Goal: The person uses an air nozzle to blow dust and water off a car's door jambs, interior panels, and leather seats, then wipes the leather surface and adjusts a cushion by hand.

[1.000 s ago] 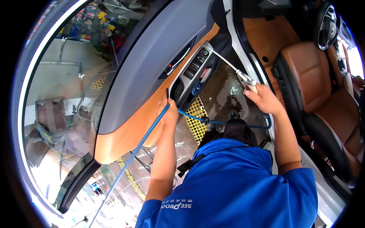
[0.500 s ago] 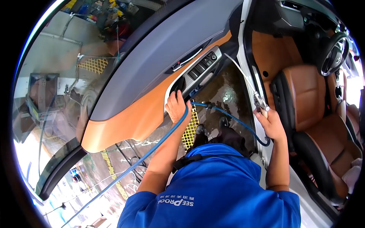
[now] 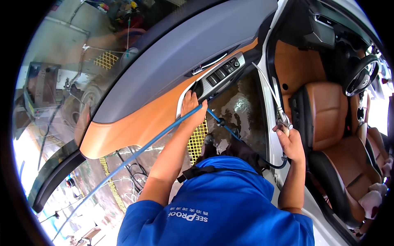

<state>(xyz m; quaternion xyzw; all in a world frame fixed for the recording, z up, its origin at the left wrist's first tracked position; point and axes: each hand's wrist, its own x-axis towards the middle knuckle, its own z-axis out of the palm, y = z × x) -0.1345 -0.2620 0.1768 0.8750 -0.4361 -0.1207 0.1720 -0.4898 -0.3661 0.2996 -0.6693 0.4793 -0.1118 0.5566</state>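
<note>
My right hand is closed around the handle of an air blow gun. Its long, thin metal nozzle points up toward the gap between door and car body. A blue hose comes from the lower left, crosses my left forearm and bends round my left thumb, then runs down toward the gun's side. My left hand keeps the hose in the crook of the thumb, its fingers reaching onto the door pull. Just beyond the fingertips lies the window-switch panel of the open car door.
To the right are the brown-and-black driver's seat and the steering wheel. Another person's gloved hand shows at the far right. The floor is wet, with yellow grating and black cables.
The view has shifted slightly. My right hand and the blow gun have moved a little down relative to the car. My left hand stays at the door pull with the hose.
</note>
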